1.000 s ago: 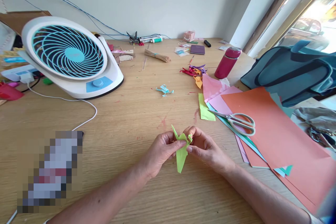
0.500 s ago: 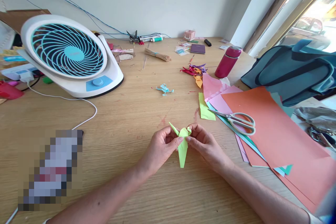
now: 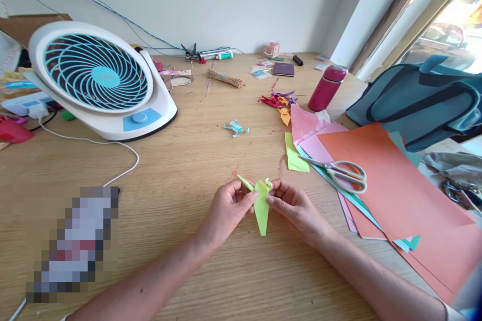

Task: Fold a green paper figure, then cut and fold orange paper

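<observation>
A folded light-green paper figure (image 3: 261, 205) is pinched between both my hands just above the wooden table (image 3: 181, 180). My left hand (image 3: 228, 209) grips its left side, with a thin green point sticking out past my fingers. My right hand (image 3: 292, 206) pinches its right upper corner with thumb and forefinger. The figure's long pointed end hangs down towards me.
A white and blue desk fan (image 3: 98, 79) with a white cable stands at the left. Scissors (image 3: 341, 172) lie on coloured paper sheets (image 3: 391, 180) at the right. A small blue paper figure (image 3: 236, 128), a red bottle (image 3: 326, 88), paper scraps and a blue bag (image 3: 422, 100) lie beyond.
Both hands have shifted slightly away from me with the green figure. The figure has been worked between the fingers and its upper flaps look narrower.
</observation>
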The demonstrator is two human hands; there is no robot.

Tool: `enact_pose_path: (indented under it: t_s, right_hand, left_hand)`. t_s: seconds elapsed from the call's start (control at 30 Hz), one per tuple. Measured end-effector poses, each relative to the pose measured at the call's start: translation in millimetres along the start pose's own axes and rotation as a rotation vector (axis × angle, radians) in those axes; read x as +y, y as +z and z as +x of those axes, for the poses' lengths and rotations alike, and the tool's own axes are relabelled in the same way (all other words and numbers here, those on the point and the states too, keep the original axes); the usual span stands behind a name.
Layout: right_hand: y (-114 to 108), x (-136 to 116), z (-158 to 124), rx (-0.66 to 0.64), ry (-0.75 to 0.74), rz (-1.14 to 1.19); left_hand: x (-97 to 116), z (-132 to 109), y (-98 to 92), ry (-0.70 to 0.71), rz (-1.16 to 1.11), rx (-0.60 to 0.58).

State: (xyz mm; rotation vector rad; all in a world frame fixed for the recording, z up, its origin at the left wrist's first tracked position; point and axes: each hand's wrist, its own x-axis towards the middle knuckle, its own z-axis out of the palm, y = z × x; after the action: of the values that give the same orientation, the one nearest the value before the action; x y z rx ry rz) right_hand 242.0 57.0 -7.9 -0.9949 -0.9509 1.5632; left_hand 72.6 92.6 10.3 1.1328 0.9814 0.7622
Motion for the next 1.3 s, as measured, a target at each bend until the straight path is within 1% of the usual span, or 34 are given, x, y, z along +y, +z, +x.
enact_pose_path:
  t_s: [0.17,0.37,0.5,0.6,0.7,0.83,0.9,0.97,1.2,1.3]
  right_hand:
    - [4.2,-0.1,-1.6,0.006,0.019,-0.037]
    - [4.5,2.1,-2.1,0.041,0.026,-0.093]
    - [2.8,3.5,-2.7,0.031,-0.005,-0.204]
    - [2.8,3.8,-3.5,0.057,-0.017,-0.246]
    - [3.1,4.7,-3.6,0.070,-0.012,-0.261]
    - [2.5,4.9,-3.3,0.039,0.004,-0.228]
    - [2.1,2.8,-3.6,0.034,0.028,-0.226]
    - [1.6,-0.6,-4.3,0.036,0.045,-0.230]
    - [-0.5,-11.3,-6.1,0.004,0.086,-0.192]
    - [-0.6,-13.1,-6.5,-0.026,0.120,-0.166]
  left_hand:
    - [-3.5,-1.1,1.1,0.075,0.047,-0.019]
    - [-4.5,-2.3,1.9,0.085,0.096,-0.012]
    - [-2.1,-2.3,1.9,0.096,0.122,-0.022]
    - [-0.4,-2.0,1.6,0.094,0.129,-0.032]
    - [-1.2,-1.4,0.9,0.079,0.121,-0.046]
    - [-1.7,-1.3,0.1,0.081,0.127,-0.056]
    - [0.3,-1.5,-0.5,0.095,0.125,-0.085]
    - [3.5,-1.4,-1.7,0.134,0.137,-0.128]
    - [10.0,3.9,-10.9,0.347,0.214,-0.244]
    - [10.3,5.8,-16.3,0.442,0.345,-0.296]
